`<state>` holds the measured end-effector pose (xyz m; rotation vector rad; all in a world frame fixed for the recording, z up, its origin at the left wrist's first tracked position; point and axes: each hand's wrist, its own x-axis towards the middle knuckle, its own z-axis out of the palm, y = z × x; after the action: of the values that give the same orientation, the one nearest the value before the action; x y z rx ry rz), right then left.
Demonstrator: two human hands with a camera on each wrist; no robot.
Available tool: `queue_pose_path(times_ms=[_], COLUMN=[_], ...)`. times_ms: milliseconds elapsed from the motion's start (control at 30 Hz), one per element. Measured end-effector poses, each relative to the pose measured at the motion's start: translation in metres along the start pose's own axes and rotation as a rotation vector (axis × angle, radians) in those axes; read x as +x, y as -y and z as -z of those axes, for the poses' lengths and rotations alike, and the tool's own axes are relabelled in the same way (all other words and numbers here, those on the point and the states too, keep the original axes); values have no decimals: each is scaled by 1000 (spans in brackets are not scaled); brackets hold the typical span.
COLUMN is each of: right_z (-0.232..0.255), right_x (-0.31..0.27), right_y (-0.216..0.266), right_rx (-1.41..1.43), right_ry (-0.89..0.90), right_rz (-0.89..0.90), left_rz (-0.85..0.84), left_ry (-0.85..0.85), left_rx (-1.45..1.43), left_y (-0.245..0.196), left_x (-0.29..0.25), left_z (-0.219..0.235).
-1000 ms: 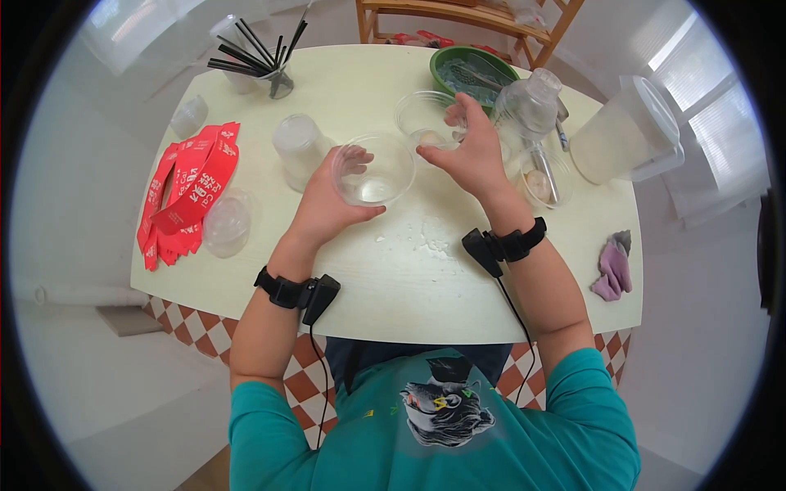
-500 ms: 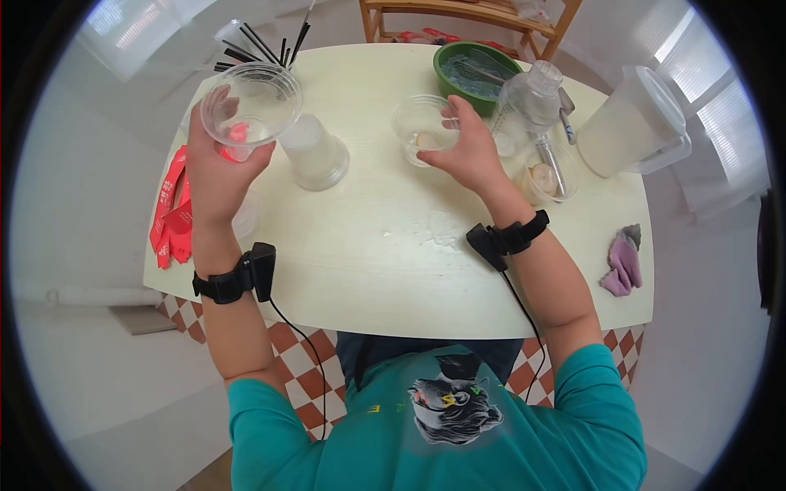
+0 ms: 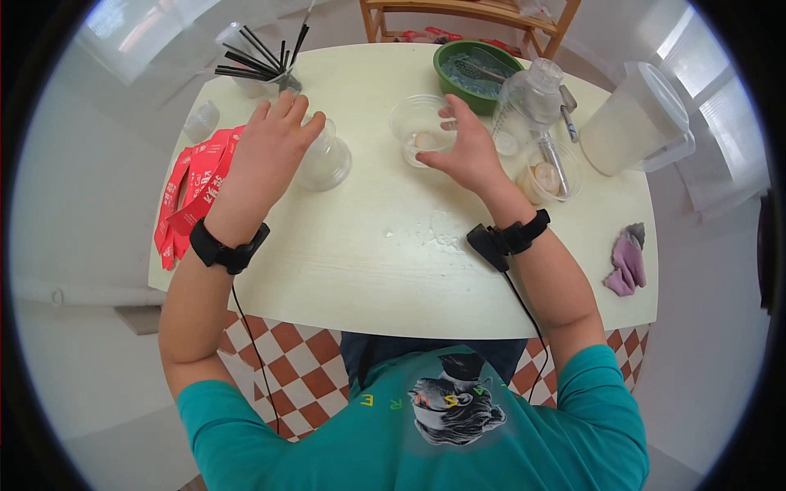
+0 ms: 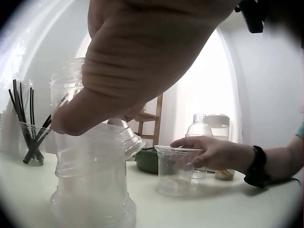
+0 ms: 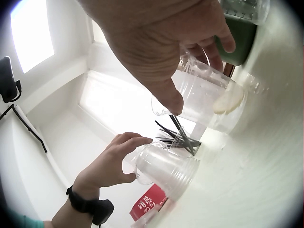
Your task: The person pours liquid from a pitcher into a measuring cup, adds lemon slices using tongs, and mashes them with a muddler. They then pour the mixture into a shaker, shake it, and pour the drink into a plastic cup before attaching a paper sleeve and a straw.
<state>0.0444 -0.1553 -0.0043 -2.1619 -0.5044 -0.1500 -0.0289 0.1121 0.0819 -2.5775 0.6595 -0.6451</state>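
Note:
My left hand (image 3: 270,147) is back upward at the upside-down clear plastic cups (image 3: 332,168) on the left half of the table. In the left wrist view its thumb presses against a clear plastic cup (image 4: 71,83); the right wrist view has thumb and fingers curved around the upper end of these cups (image 5: 166,164). The palm hides part of the grip. My right hand (image 3: 472,151) holds another clear plastic cup (image 3: 399,123), upright, thumb and fingers around its upper side. A pale round slice (image 5: 230,99) lies in the bottom of that cup.
Red paper strips (image 3: 192,184) lie left, black straws (image 3: 258,61) stand behind in a cup. Right of my right hand are a green bowl (image 3: 450,78), a clear shaker bottle (image 3: 524,98), a cup of slices (image 3: 532,188), a pitcher (image 3: 626,123) and a cloth (image 3: 629,266).
My left hand carried an upright cup leftward, then turned over, back upward, at the upside-down cups. The carried cup's wide mouth no longer shows. My right hand keeps its hold.

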Motion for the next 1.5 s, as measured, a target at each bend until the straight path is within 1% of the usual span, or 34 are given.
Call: queue_pose_path(times_ms=[67, 100, 167, 200, 267, 300, 333, 367, 433, 500, 567, 600, 667, 700, 733, 800, 833, 900, 933, 1033, 1100, 1167, 1233, 1433, 1500], right_z=[1, 1, 0, 0, 1, 0, 0, 0, 0, 1, -3, -2, -3, -3, -3, -5, -6, -5, -5, -7, -5, -5, -6, -5, -3], right_x=[0, 0, -1, -1, -2, -3, -3, -4, -5, -5, -5, -5, -6, -5, -5, -5, -6, -7, -7, -7, -8, -7, -8, -7, -7], right_y=[1, 1, 2, 3, 4, 5, 6, 6, 6, 4, 7, 8, 8, 8, 7, 4, 3, 7, 8, 5, 9, 10, 7, 7, 12], right_rx=[3, 2, 2, 8, 15, 10, 5, 6, 10, -6, 2, -18, -29, -49, -72, -75, -84, -60, -38, -50, -48, -45, -53, -94, -92], right_ry=[7, 16, 26, 32, 36, 43, 51, 51, 58, 61, 82, 79, 82, 78, 71, 56, 45, 65, 78, 63, 78, 88, 69, 86, 92], right_rz=[-1, 1, 2, 6, 8, 9, 9, 8, 31, 35, 51, 42, 31, 42, 54, 69, 85, 64, 36, 58, 42, 22, 70, 79, 71], left_rz=[-46, -44, -68, -69, -39, -41, -32, -22, -16, -11, 85, 94, 318, 400, 400, 601, 606, 660, 664, 663, 693, 702, 703, 708, 699], left_ry=[59, 59, 183, 184, 322, 322, 259, 196, 185, 187, 24, 42, 4, 21, 24, 249, 250, 504, 503, 517, 584, 569, 555, 557, 410], left_rx=[22, 22, 38, 38, 37, 38, 10, -18, -28, -35, -253, -241, -399, -399, -394, -441, -440, -471, -471, -530, -596, -599, -604, -561, -560], left_y=[-4, -5, -7, -7, -7, -5, 0, 3, 10, 16, 27, 33, 43, 46, 50, 53, 51, 44, 41, 32, 29, 26, 24, 21, 22], left_x=[2, 3, 6, 7, 7, 5, 1, -1, -6, -7, -13, -20, -33, -44, -54, -74, -83, -100, -106, -120, -121, -121, -118, -107, -106], left_z=[-9, -11, -14, -16, -20, -29, -42, -43, -43, -33, -17, -6, 13, 17, 19, 17, 17, 12, 6, -15, -23, -26, -27, -23, -18])
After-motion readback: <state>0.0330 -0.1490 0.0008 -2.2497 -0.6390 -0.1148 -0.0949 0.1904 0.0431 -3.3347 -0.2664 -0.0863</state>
